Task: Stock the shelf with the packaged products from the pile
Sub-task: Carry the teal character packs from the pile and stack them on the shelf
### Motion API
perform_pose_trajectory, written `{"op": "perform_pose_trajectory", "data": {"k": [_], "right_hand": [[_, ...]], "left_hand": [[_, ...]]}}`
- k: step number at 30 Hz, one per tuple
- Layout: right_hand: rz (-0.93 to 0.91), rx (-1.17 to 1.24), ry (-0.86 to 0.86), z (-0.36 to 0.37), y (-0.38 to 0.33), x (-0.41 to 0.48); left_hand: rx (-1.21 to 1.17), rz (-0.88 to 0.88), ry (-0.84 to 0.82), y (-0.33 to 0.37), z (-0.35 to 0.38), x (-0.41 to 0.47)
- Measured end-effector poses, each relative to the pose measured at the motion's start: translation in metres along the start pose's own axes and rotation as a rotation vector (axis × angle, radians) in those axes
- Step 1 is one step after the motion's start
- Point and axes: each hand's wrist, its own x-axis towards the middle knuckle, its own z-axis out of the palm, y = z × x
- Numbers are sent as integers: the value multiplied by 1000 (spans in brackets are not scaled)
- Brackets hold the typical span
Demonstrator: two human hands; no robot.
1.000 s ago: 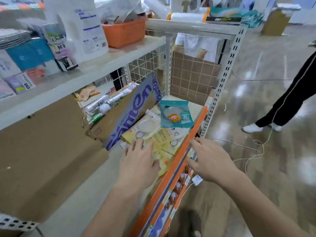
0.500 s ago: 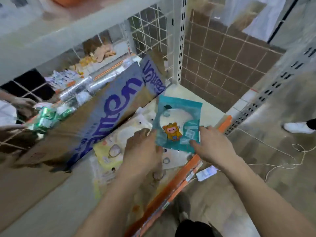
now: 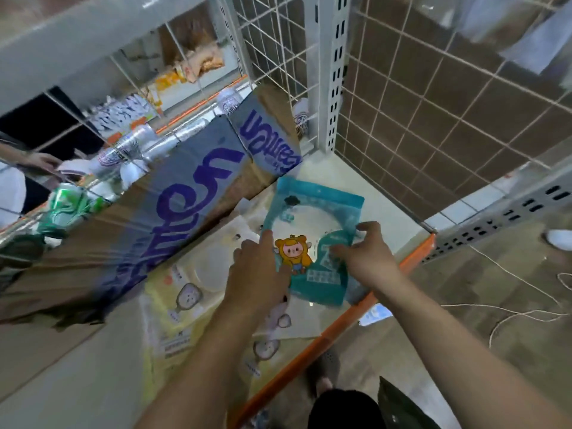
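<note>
A teal pouch [image 3: 312,218] with a cartoon figure lies on the pale shelf board [image 3: 383,212], on top of yellow and white pouches [image 3: 185,292]. My left hand [image 3: 260,270] touches the teal pouch's left edge, index finger stretched along it. My right hand [image 3: 365,255] holds the pouch's right edge, fingers spread and thumb on its face. More pouches [image 3: 278,323] lie under my left wrist.
A cardboard box with blue print [image 3: 173,205] leans along the shelf's left side. Behind the wire grid [image 3: 272,57] lie cans and rolls [image 3: 123,150]. An orange rail [image 3: 340,323] edges the shelf front. A brown tiled panel [image 3: 433,103] closes the back. A cord [image 3: 526,311] trails on the floor.
My head moved closer to the shelf. Both hands went from the yellow pouches and shelf rail to the teal pouch, which now lies a little further right.
</note>
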Motion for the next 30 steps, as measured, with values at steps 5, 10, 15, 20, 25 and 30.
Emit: {"op": "perform_pose_trajectory", "data": {"k": [5,10,15,20,25,30], "right_hand": [[67,224,21,-5,-5,-1],[9,255,-58,4,-16,-15],[-44,336,-171,20,-32,-30],[-124,311,-225,28,-40,-40],[-189,256,-213,23,-47,-54],[-253,207,-166,13,-59,-62]], "left_hand": [[-367,-97,39,-1,-12,-3],[-440,-183,-13,-16,-33,-17],[-522,-264,-5,-33,-55,-37],[-550,-298,13,-45,-59,-59],[-478,-302,16,-61,-58,-74],[-461,-287,116,-77,-61,-86]]}}
